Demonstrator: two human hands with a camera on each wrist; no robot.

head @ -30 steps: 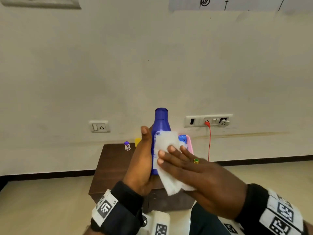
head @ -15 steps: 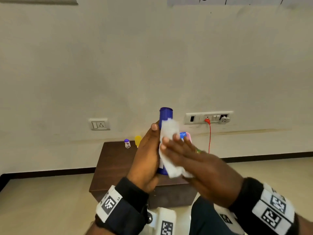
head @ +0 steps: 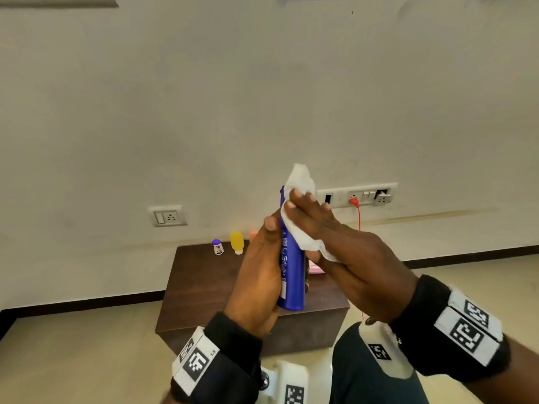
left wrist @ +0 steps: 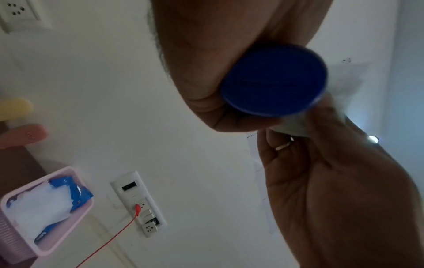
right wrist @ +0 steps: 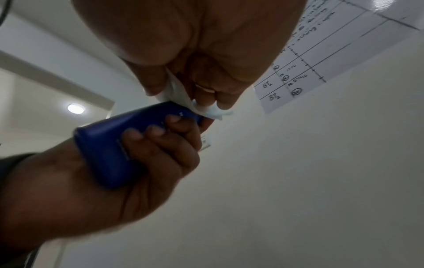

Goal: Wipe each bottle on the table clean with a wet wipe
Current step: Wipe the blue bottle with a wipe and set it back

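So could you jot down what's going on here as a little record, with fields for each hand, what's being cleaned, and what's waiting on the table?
Left hand: grips the blue bottle around its body, upright, lifted off the table
Right hand: presses a white wipe against the bottle's top
Being cleaned: the blue bottle, near its cap
On the table: a small purple-capped bottle and a yellow bottle, standing side by side at the back
Also there: a pink basket holding a blue wipe pack
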